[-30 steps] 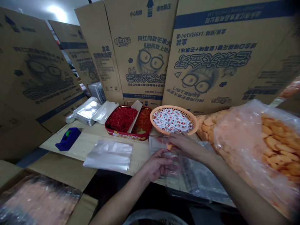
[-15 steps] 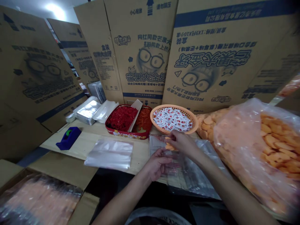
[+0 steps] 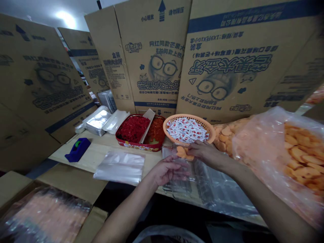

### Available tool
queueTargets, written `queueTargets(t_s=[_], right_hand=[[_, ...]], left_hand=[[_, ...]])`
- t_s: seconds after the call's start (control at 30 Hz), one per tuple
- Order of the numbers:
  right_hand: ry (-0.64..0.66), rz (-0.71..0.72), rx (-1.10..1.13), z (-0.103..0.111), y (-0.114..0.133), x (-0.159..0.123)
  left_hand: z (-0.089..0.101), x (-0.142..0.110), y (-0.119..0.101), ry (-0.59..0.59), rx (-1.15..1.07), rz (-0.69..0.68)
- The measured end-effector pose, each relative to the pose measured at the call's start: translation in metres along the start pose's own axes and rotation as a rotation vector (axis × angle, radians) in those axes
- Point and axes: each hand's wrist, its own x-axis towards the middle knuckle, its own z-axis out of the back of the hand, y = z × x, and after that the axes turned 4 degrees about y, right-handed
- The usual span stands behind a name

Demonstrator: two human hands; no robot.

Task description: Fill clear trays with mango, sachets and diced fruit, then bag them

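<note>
My left hand [image 3: 165, 171] is closed on the edge of a clear plastic tray [image 3: 181, 184], its fingers curled at the tray's left side. A few thin orange pieces [image 3: 182, 152] sit at the tray's far end. My right hand [image 3: 204, 152] reaches over from the right, its fingers bent down onto these orange pieces; its fingertips are partly hidden. Just beyond it stands an orange basket [image 3: 212, 132] full of small white-and-red sachets [image 3: 187, 130]. More clear trays [image 3: 217, 182] lie under my right forearm.
A red tin [image 3: 138, 147] holds red and orange packets with a cardboard divider. Clear bags [image 3: 120, 167], a blue tape dispenser [image 3: 78, 150] and stacked trays [image 3: 98, 120] are at left. A big bag of orange pieces [image 3: 260, 138] fills the right. Cardboard boxes [image 3: 227, 67] wall the back.
My right hand has shifted slightly right and lowered, with its fingers flatter over the orange pieces. My left hand has moved a little left. The view has turned slightly.
</note>
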Motion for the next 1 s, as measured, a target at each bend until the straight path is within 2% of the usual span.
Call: queueTargets(t_s=[0.1, 0.2, 0.33, 0.4, 0.53, 0.67, 0.73, 0.8, 0.87, 0.93, 1.0], right_hand=[[-0.032, -0.033, 0.05, 0.012, -0.004, 0.0], [-0.18, -0.155, 0.273, 0.02, -0.009, 0.001], [-0.313, -0.432, 0.713, 0.008, -0.014, 0.014], [-0.331, -0.513, 0.782, -0.002, -0.014, 0.024], [-0.365, -0.505, 0.624, -0.017, -0.006, 0.044], [-0.42, -0.443, 0.431, -0.023, 0.005, 0.06], [-0.45, -0.433, 0.415, -0.025, 0.0, 0.068], [-0.489, -0.475, 0.372, -0.026, -0.017, 0.077], [-0.411, -0.582, 0.297, -0.03, -0.042, 0.085], [-0.235, -0.679, 0.255, -0.037, -0.066, 0.094], [-0.096, -0.705, 0.272, -0.048, -0.084, 0.103]], left_hand=[[0.001, 0.003, -0.006, -0.029, 0.009, 0.002], [0.001, 0.003, -0.011, -0.033, 0.022, -0.025], [-0.001, 0.0, -0.018, -0.031, 0.016, -0.062], [-0.001, -0.002, -0.021, -0.043, 0.019, -0.069], [0.003, -0.007, -0.029, -0.028, 0.048, -0.067], [0.018, -0.013, -0.036, -0.04, 0.008, -0.09], [0.028, -0.019, -0.041, -0.066, -0.019, -0.092], [0.04, -0.028, -0.047, -0.096, -0.025, -0.096], [0.054, -0.04, -0.054, -0.124, -0.007, -0.109], [0.069, -0.054, -0.063, -0.146, 0.011, -0.137], [0.084, -0.066, -0.072, -0.175, 0.003, -0.171]])
